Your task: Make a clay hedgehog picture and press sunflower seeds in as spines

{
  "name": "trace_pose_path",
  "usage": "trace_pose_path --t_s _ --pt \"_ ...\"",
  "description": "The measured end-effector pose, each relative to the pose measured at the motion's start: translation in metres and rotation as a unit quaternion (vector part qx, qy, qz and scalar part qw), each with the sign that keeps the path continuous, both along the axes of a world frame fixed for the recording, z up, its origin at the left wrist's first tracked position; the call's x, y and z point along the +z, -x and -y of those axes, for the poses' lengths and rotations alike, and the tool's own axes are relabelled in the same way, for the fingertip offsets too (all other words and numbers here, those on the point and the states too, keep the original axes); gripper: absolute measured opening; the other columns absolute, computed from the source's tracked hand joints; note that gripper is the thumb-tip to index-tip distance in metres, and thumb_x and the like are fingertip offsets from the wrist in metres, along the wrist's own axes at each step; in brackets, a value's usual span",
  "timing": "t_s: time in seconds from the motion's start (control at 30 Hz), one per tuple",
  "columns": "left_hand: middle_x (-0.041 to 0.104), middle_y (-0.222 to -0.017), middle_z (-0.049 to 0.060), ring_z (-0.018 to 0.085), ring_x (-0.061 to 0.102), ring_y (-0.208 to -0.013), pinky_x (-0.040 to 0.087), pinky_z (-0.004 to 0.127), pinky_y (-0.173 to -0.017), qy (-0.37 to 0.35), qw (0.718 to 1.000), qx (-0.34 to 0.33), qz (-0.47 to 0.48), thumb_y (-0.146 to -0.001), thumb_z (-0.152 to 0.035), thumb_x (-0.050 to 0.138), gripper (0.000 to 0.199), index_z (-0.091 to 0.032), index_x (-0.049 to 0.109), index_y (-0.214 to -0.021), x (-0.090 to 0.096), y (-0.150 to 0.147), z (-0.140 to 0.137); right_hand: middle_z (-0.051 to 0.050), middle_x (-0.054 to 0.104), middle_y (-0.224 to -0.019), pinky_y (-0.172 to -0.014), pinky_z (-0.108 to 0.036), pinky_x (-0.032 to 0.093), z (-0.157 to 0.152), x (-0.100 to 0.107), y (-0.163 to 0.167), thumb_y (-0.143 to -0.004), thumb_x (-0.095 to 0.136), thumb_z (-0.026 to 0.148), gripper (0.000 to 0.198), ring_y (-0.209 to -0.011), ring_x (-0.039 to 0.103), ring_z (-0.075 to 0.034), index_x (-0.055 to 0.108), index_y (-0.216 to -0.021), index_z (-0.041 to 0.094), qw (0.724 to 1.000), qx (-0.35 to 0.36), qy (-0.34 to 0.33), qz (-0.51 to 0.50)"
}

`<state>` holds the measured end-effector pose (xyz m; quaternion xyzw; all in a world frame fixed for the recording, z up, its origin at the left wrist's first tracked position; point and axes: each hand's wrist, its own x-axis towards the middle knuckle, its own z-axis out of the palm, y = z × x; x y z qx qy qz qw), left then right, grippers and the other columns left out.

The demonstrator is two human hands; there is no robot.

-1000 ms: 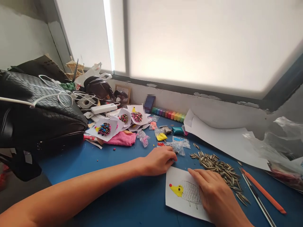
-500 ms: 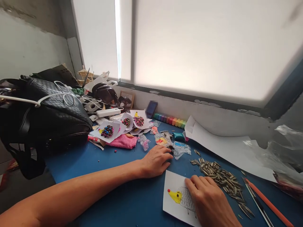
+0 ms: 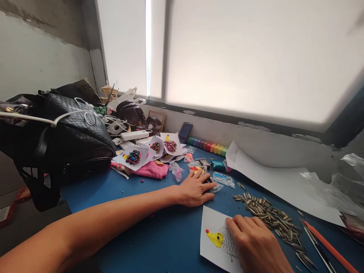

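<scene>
My left hand point(image 3: 196, 189) reaches out flat, its fingers spread across small clear plastic bags of coloured clay point(image 3: 216, 186). I see nothing held in it. My right hand point(image 3: 254, 240) lies over the right part of a white card point(image 3: 209, 254), its fingers bent and close together, holding the card against the table; its fingertips are hidden. On the card is a hedgehog drawing point(image 3: 228, 244) with a yellow clay face, a dark eye and a red nose. Striped sunflower seeds point(image 3: 273, 216) lie in a loose pile just right of this hand.
An orange stick point(image 3: 327, 242) and a pen point(image 3: 317, 246) lie at the right. White paper point(image 3: 270, 176) curls behind the seeds. Finished hedgehog cards point(image 3: 133, 157), a pink cloth point(image 3: 152, 170), a row of coloured clay point(image 3: 209, 146) and a black bag point(image 3: 76, 132) stand at back and left.
My left hand has shifted forward onto the plastic bags, and its fingers have spread wider. The right hand stays on the card. The whole view has moved slightly.
</scene>
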<state>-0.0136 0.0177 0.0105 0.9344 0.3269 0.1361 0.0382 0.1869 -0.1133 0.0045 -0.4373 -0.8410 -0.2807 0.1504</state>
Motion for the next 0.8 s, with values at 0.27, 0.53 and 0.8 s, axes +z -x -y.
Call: trace_pose_path --t_s 0.27,0.53,0.8 --pt "0.039 -0.153 0.012 0.043 0.028 -0.143 0.023 0.066 -0.111 0.024 0.999 0.024 -0.018 -0.098 -0.062 0.034 0.058 -0.034 0.040 -0.149 0.002 0.006 0.001 0.000 0.065 -0.073 -0.063 -0.028 0.035 -0.002 0.002 0.001 -0.064 0.048 -0.004 0.039 -0.060 0.055 -0.015 0.060 -0.090 0.023 1.000 0.006 -0.006 0.003" --pt "0.017 -0.164 0.013 0.038 0.010 -0.151 0.011 0.059 -0.119 0.011 0.998 0.060 0.009 -0.097 -0.054 0.044 0.063 -0.020 0.040 -0.150 0.002 0.008 0.000 -0.001 0.067 -0.075 -0.064 -0.027 0.037 -0.001 0.000 -0.001 -0.065 0.049 -0.001 0.038 -0.062 0.058 -0.015 0.061 -0.093 0.023 1.000 0.005 -0.004 -0.007" --pt "0.042 -0.154 0.010 0.032 0.029 -0.147 0.024 0.050 -0.119 0.006 1.000 -0.008 0.009 -0.101 -0.046 0.039 0.051 -0.020 0.048 -0.144 -0.008 0.003 -0.015 0.000 0.065 -0.073 -0.064 -0.028 0.036 0.000 0.002 0.000 -0.066 0.050 -0.001 0.035 -0.061 0.056 -0.016 0.060 -0.088 0.024 1.000 -0.009 0.008 -0.010"
